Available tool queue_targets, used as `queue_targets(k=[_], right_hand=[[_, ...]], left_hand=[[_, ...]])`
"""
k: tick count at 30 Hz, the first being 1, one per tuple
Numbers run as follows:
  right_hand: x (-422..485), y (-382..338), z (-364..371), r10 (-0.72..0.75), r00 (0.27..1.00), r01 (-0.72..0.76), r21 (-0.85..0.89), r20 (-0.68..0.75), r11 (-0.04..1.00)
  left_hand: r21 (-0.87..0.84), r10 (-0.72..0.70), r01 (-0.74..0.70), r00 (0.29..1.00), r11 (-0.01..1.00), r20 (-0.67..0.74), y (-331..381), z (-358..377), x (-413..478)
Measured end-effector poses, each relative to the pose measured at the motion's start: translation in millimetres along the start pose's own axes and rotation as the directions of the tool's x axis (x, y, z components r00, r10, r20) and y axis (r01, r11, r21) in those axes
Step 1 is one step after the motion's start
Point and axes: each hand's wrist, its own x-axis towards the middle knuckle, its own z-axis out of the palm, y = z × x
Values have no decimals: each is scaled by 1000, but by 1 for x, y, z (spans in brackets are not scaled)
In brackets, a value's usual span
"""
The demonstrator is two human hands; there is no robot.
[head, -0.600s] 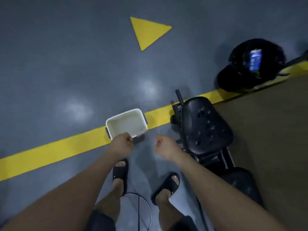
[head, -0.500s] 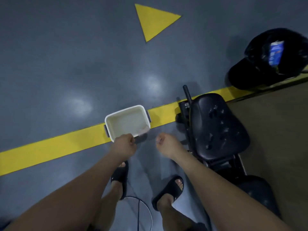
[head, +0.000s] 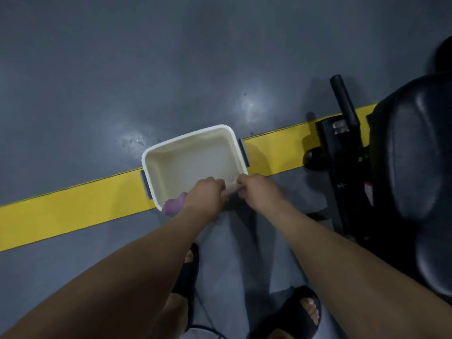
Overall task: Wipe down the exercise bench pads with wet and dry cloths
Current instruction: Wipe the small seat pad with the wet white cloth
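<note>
Purple cloth (head: 174, 205), white basin (head: 156, 165), yellow stripe (head: 73, 209), grey floor (head: 122, 69), black pads (head: 411, 155)

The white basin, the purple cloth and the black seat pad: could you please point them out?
white basin (head: 195, 162), head view, bare inner bottom.
purple cloth (head: 174, 204), head view, bunched end at the basin's near corner.
black seat pad (head: 411, 152), head view, middle of the upholstered top.

The tub (head: 190, 162) sits on the floor stripe (head: 61, 211), left of the bench pad (head: 411, 155). Over its near rim, the left hand (head: 205, 194) and right hand (head: 259, 189) meet, a cloth (head: 174, 207) between them.
</note>
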Motion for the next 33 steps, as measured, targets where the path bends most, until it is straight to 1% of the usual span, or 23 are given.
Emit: queue_targets(k=[2, 4, 5, 8, 9, 10, 11, 13, 14, 16, 17, 18, 20, 23, 24, 25, 27, 29, 30, 31, 33], right_hand=[[-1, 3, 3, -27, 999, 26, -17, -46, 1000], [-7, 1, -3, -62, 990, 64, 9, -127, 998], [-13, -2, -10, -71, 983, 81, 55, -172, 995], [-38, -22, -44, -45, 966, 107, 236, -254, 966], [-47, -31, -57, -33, 961, 114, 285, -274, 952], [-57, -42, -70, -20, 956, 122, 331, -294, 936], [-67, -53, -83, -3, 950, 125, 373, -312, 919], [-86, -77, -108, 44, 941, 123, 458, -336, 880], [-97, -89, -119, 64, 938, 125, 504, -341, 854], [-116, -112, -140, 94, 930, 140, 577, -357, 804], [-125, -122, -147, 105, 926, 147, 602, -363, 785], [-132, -132, -153, 112, 923, 153, 618, -369, 771], [-139, -148, -159, 110, 921, 163, 626, -374, 763], [-137, -161, -156, 110, 924, 166, 644, -365, 747], [-133, -162, -154, 123, 923, 160, 655, -364, 738], [-130, -163, -151, 138, 920, 148, 653, -366, 743], [-120, -161, -144, 173, 899, 119, 602, -403, 789], [-111, -159, -139, 202, 853, 102, 534, -480, 839], [-106, -158, -138, 205, 839, 99, 512, -504, 853], [-101, -155, -138, 192, 841, 103, 499, -505, 861], [-98, -146, -141, 129, 883, 113, 471, -451, 875]], left_hand=[[9, 45, -45, 998, 999, -35, -1, -1, 0], [-61, 72, -76, 996, 995, -61, -4, -9, -8], [-112, 76, -86, 993, 990, -91, -5, -17, -16], [-292, 14, -65, 985, 954, -171, 1, -52, -49], [-374, -25, -45, 984, 926, -179, 4, -66, -61], [-475, -67, -16, 985, 880, -157, 9, -82, -73], [-590, -95, 3, 988, 808, -125, 13, -96, -85], [-779, -137, 30, 988, 627, -72, 20, -123, -107], [-852, -162, 54, 986, 521, -37, 22, -133, -118], [-960, -204, 70, 979, 272, 14, 23, -148, -135], [-985, -211, 60, 977, 163, 25, 23, -153, -142], [-996, -199, 52, 979, 75, 36, 21, -155, -146], [-997, -127, 25, 991, -77, 35, 17, -155, -149], [-933, -33, 18, 999, -359, 32, 13, -151, -147], [-911, -23, 24, 999, -413, 36, 11, -149, -145], [-896, -19, 24, 999, -443, 36, 9, -146, -141], [-910, -35, 35, 998, -414, 54, 5, -143, -131], [-947, 4, 57, 998, -315, 58, 4, -144, -123], [-968, 35, 59, 998, -245, 52, 6, -145, -121], [-982, 75, 57, 996, -181, 44, 8, -146, -119], [-996, 87, 33, 996, -78, 26, 9, -145, -113]])
